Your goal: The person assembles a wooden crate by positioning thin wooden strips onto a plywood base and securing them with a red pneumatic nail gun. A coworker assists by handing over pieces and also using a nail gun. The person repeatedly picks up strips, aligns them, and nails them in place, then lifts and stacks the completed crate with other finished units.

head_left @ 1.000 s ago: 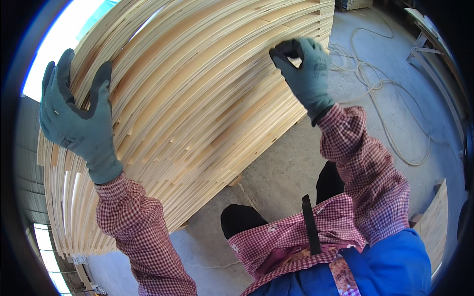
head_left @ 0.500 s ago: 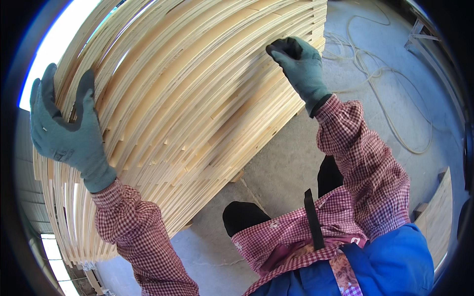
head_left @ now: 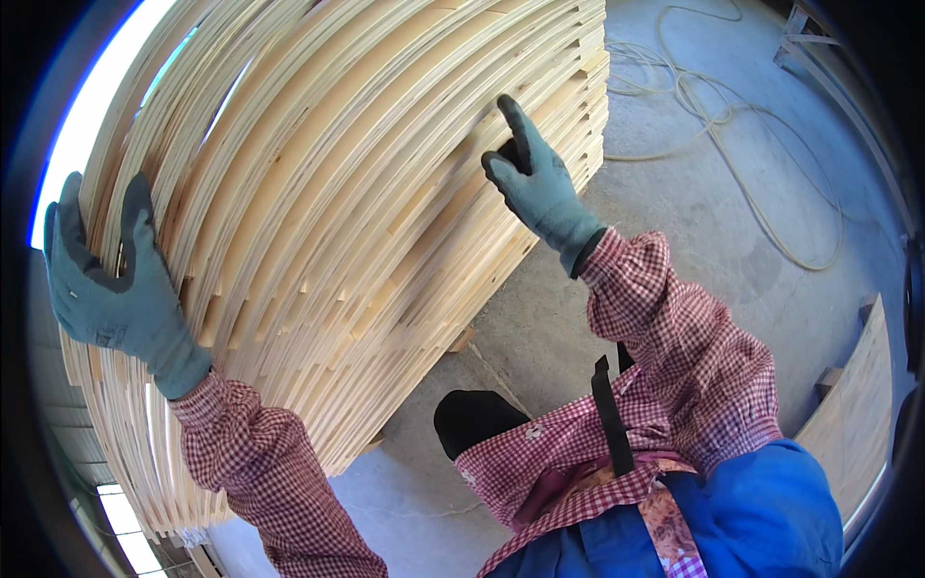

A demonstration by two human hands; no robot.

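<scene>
A tall stack of pale plywood strips (head_left: 318, 193), bowed in the wide view, fills the upper left. My left hand (head_left: 120, 289), in a grey-green glove with dark fingertips, rests at its left side. Thumb and fingers are spread wide there, with strip edges between them. My right hand (head_left: 544, 188), in a matching glove, is over the stack's right part. Its index finger points out and its thumb stands apart, while the other fingers are partly hidden. Nothing shows in its grasp, and whether it touches the wood I cannot tell.
A pale hose or cable (head_left: 761, 212) lies in loops on the grey concrete floor (head_left: 694, 193) at the right. A wooden panel (head_left: 853, 414) with small blocks at its edge is at the lower right. A frame leg (head_left: 795, 34) stands at the far right.
My right hand has moved left and slightly down along the stack, and its pinched fingers have parted. My left hand sits slightly lower in the view, still spread at the strips.
</scene>
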